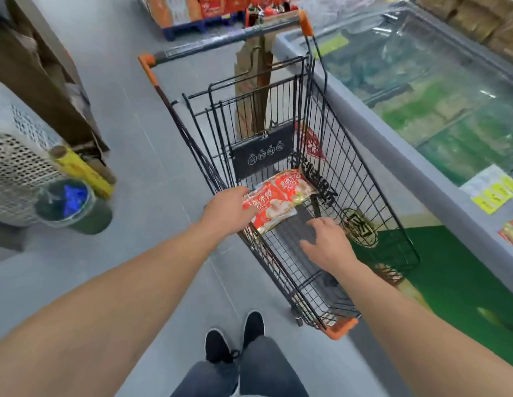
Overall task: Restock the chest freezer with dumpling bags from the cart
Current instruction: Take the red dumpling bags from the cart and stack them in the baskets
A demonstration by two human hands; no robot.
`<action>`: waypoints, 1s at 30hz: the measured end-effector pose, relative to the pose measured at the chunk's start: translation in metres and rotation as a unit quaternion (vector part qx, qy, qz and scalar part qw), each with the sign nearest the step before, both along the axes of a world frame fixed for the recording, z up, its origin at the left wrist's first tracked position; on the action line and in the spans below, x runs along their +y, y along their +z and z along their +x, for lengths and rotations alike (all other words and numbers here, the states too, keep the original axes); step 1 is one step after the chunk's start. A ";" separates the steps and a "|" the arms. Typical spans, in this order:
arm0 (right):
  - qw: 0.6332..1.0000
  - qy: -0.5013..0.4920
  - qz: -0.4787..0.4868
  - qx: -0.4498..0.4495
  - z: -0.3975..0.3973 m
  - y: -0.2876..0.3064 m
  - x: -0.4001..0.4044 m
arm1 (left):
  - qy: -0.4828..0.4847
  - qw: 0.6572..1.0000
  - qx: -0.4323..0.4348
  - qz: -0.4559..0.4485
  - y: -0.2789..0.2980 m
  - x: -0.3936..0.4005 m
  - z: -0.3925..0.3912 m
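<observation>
Lifting cleanly means the left hand (226, 212), gripping the red printed plastic dumpling bags (274, 200), gets support from the empty, spread-fingered right hand (328, 245) beside them inside the black wire cart (364, 179).

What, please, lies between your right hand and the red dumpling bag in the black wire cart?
In the head view, only the cart's dark floor separates the right hand from the red dumpling bag.
</observation>
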State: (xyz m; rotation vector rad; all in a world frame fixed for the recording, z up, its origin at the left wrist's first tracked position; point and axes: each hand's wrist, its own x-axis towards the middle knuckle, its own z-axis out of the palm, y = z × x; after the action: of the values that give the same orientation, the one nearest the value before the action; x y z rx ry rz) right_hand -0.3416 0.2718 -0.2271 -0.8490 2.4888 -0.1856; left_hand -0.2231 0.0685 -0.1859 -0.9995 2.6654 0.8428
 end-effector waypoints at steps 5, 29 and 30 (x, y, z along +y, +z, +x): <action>0.999 -0.026 0.007 -0.034 -0.022 -0.020 -0.029 | -0.023 1.000 0.001 0.010 -0.008 -0.031 -0.030; 0.971 -0.060 0.070 -0.219 -0.197 -0.244 -0.174 | 0.007 0.959 -0.238 0.157 -0.231 -0.118 -0.202; 0.969 -0.074 0.076 -0.221 -0.202 -0.252 -0.181 | 0.013 0.957 -0.239 0.164 -0.238 -0.119 -0.204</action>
State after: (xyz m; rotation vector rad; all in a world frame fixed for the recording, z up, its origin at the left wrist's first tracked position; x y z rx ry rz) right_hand -0.5434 0.0905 -0.4786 -0.4928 2.1113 -0.2076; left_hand -0.4275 -0.0506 -0.4235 -1.0020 2.0347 0.8779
